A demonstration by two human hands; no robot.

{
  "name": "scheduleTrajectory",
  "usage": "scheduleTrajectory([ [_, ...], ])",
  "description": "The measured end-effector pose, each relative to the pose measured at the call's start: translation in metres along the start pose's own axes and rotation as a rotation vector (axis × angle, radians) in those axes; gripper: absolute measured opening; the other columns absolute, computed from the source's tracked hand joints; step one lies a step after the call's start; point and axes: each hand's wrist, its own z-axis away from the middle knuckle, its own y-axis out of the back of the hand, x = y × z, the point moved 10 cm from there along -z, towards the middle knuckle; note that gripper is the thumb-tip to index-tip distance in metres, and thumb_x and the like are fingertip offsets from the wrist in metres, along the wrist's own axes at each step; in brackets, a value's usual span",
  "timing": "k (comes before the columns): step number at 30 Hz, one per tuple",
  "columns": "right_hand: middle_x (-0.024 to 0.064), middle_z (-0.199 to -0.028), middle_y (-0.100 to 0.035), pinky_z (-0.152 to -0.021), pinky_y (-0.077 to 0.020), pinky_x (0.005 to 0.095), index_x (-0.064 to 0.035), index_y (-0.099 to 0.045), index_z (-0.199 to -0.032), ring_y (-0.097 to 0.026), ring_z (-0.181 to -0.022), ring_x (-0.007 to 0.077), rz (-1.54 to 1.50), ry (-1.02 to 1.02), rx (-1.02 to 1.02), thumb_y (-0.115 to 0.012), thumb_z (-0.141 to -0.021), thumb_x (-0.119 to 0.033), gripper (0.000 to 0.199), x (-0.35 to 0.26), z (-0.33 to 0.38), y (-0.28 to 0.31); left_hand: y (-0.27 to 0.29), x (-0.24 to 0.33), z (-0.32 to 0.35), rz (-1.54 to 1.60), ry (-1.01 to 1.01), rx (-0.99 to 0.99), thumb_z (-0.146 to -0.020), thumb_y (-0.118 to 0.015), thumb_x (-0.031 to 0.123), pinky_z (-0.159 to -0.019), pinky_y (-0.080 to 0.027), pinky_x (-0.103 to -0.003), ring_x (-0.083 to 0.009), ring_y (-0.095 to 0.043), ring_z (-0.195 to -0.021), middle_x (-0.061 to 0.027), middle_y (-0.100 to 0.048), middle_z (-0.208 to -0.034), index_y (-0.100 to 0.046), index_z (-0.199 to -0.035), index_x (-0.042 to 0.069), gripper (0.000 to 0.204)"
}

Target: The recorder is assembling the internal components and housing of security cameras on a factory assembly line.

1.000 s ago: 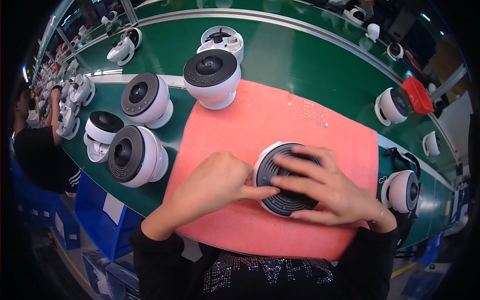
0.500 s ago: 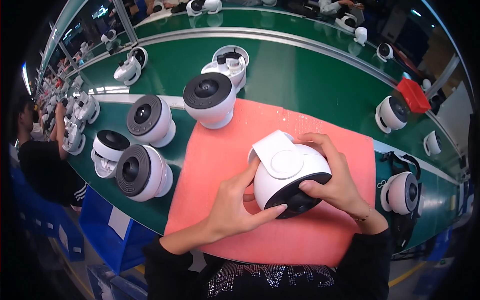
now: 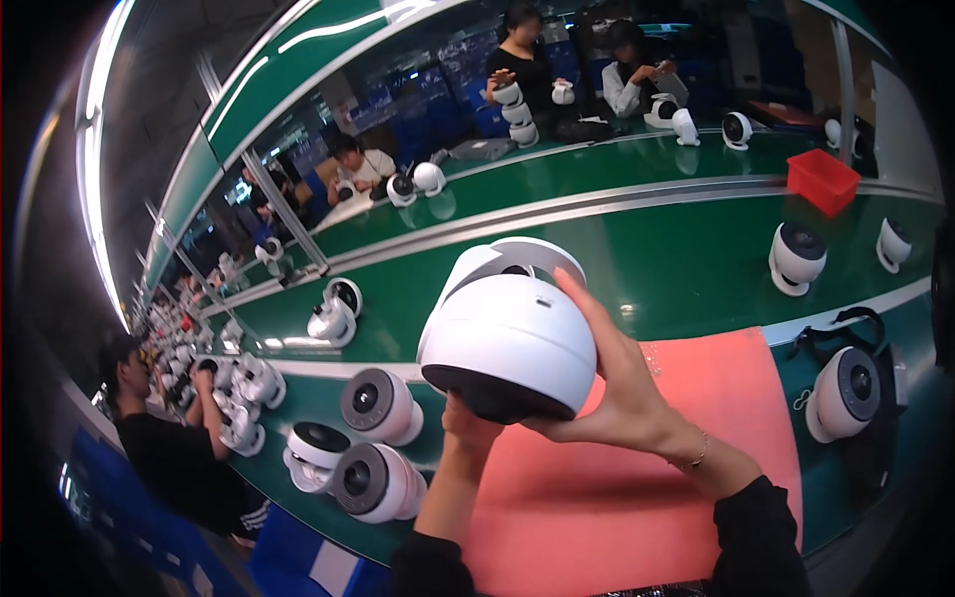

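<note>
A white ball-shaped device [image 3: 517, 328] with a dark round face and a curved white stand is held up above the pink foam mat [image 3: 637, 488]. Its dark face tilts down toward me, and a small slot shows on the white shell. My right hand [image 3: 627, 388] grips its right side, fingers reaching up behind it and thumb beneath the dark face. From below, my left hand [image 3: 470, 426] supports the left part of the device. Most of the left fingers are hidden behind it.
Similar devices [image 3: 378, 483] stand left of the mat, with one more [image 3: 843, 393] at right beside a black strap [image 3: 846, 318]. A red bin [image 3: 823, 182] sits at the far right. A co-worker [image 3: 164, 428] works at left; others sit across the green bench [image 3: 676, 259].
Both hands have lifted the device up and away from me, turning it so its stand now points to the far side. The head view has tilted up, showing more people across the bench.
</note>
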Motion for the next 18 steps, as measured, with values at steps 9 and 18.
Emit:
scheduleTrajectory([
  [9,0.0167,-0.124,-0.045,-0.08,-0.0496,0.0332,-0.0051,-0.028,-0.135,-0.051,-0.108,0.0254,0.04,-0.07,0.271,-0.078,-0.063,-0.023,0.089,0.036,-0.011,0.04,0.015,-0.043,-0.051,0.06,-0.065,0.277,-0.079,-0.043,0.063,-0.098,-0.035,-0.046,-0.0303,-0.041,-0.119,-0.0105,-0.039,-0.133,-0.035,-0.133,0.016,0.072],
  [18,0.0129,-0.117,-0.046,-0.085,-0.0453,0.0458,-0.0086,-0.038,-0.124,-0.05,-0.106,0.0292,-0.746,-0.779,0.659,-0.067,-0.075,-0.039,0.065,0.229,0.049,0.135,0.038,-0.145,-0.047,0.364,0.482,0.694,-0.073,-0.07,0.021,-0.097,-0.031,-0.043,-0.0384,-0.027,-0.12,-0.0143,0.0,-0.137,0.002,-0.138,0.017,0.097],
])
